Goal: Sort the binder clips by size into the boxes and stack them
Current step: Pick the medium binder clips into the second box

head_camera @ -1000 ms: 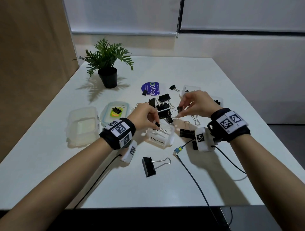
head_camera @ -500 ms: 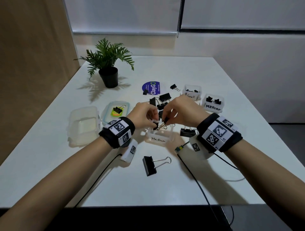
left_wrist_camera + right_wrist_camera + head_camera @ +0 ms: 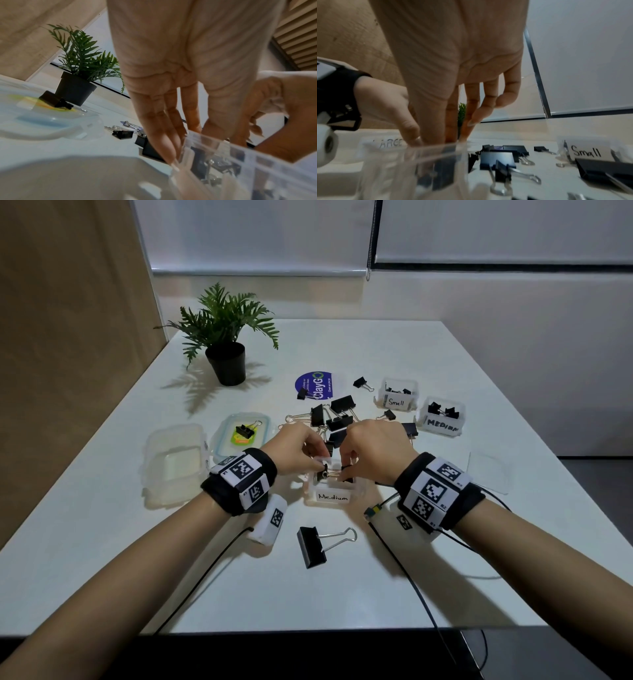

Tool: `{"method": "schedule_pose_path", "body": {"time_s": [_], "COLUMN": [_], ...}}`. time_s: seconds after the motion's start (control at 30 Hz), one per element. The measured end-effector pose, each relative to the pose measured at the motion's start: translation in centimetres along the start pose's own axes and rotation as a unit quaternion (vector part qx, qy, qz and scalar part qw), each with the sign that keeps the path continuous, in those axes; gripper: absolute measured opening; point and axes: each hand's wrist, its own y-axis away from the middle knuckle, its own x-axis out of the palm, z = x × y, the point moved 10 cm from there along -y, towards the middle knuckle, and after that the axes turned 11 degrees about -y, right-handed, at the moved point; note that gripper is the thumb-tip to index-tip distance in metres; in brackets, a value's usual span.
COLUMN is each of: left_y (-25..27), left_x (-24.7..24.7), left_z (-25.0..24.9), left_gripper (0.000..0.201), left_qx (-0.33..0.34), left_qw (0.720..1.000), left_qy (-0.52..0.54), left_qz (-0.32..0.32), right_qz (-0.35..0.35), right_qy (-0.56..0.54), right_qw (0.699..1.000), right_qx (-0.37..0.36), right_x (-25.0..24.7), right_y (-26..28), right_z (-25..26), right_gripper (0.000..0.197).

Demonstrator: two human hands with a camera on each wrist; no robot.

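A clear box labelled "Medium" [image 3: 332, 497] stands between my two hands, with both sets of fingertips dipped over its rim. My left hand [image 3: 320, 469] pinches a black binder clip with gold handles [image 3: 325, 474] at the box's left edge. My right hand [image 3: 344, 474] pinches another black clip [image 3: 440, 174] down inside the box [image 3: 402, 162]. In the left wrist view the left hand [image 3: 188, 142] reaches to the box wall [image 3: 240, 155], and clips lie inside. A pile of loose clips [image 3: 335, 419] lies just behind the hands.
A large clip [image 3: 311, 546] lies near the front. Boxes marked "Small" [image 3: 397, 397] and "Medium" [image 3: 442, 419] stand at the back right. On the left are a clear tub [image 3: 174, 460], a lidded container [image 3: 243, 433] and a potted plant [image 3: 226, 361]. A flat clear lid [image 3: 486, 470] lies right.
My right hand has come left and down from the pile to the near Medium box with its clip. My left hand has lowered its clip to the box rim.
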Motion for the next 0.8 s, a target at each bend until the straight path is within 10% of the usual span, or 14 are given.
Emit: {"method": "schedule_pose_path", "body": {"time_s": [0.7,0.8], "left_y": [0.6,0.8], "left_x": [0.1,-2.3], "left_z": [0.6,3.2], "left_gripper": [0.014,0.033], "left_qx": [-0.012,-0.093], "left_qw": [0.999,0.986], "left_qy": [0.028,0.125], "left_qz": [0.016,-0.062], "right_qz": [-0.035,-0.036], "right_qy": [-0.092,-0.094], "right_qw": [0.991,0.991], "right_qx": [0.086,0.085], "right_x": [2.0,2.1], "right_y": [-1.0,-1.1], "right_z": [-1.6,-1.7], "right_gripper": [0.045,0.041]}}
